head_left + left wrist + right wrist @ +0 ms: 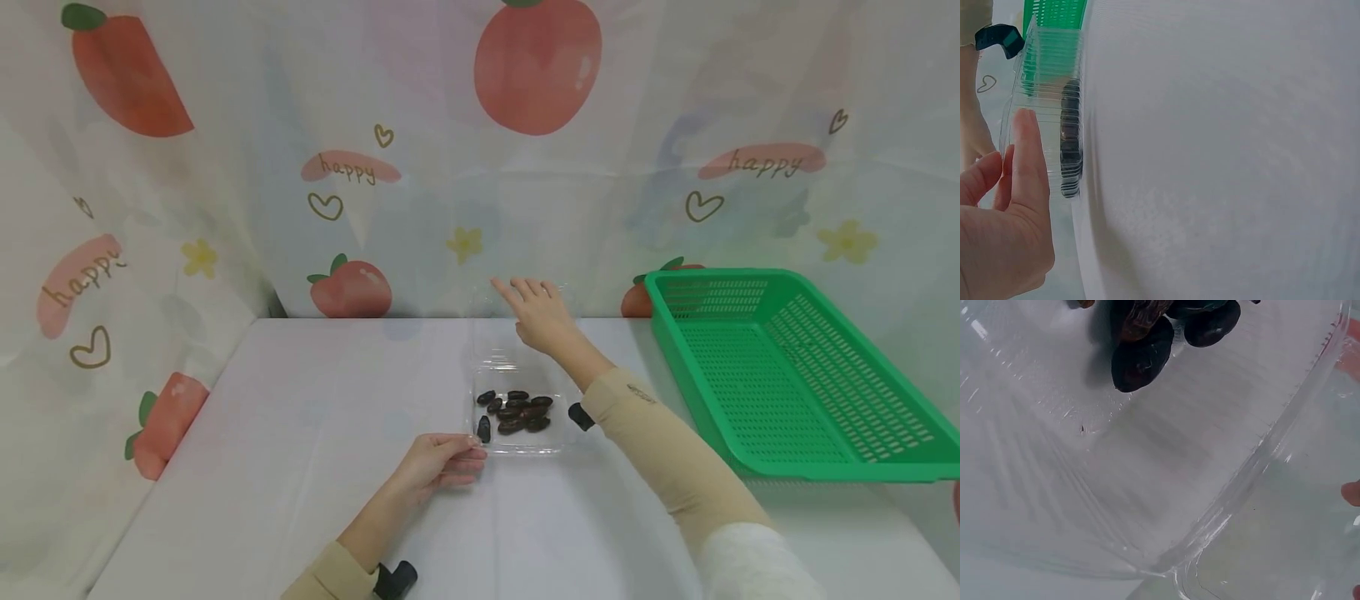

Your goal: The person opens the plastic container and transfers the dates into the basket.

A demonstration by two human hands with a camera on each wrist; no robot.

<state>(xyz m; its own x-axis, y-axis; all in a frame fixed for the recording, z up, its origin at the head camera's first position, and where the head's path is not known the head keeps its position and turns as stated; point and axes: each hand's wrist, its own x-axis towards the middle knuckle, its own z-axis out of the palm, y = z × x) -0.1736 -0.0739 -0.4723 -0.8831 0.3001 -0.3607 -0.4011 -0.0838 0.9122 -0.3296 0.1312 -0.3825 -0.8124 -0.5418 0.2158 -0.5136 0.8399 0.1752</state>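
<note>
A clear plastic container (528,451) with several dark, date-like fruits (512,426) lies with its lid (487,340) raised at the back. My left hand (442,462) pinches the container's front left corner between thumb and fingers; in the left wrist view, a long finger of that hand (1019,212) lies along the ribbed wall (1047,62). My right hand (542,321) is at the raised lid with its fingers spread and fairly straight. In the right wrist view, fruits (1141,359) show at the top and only fingertips (1352,494) at the right edge.
A green perforated basket (795,392) stands on the right, beyond the right forearm. Behind the white-covered table (360,400) hangs a curtain (525,208) printed with fruit, and it continues down the left side. Dark straps are on both wrists.
</note>
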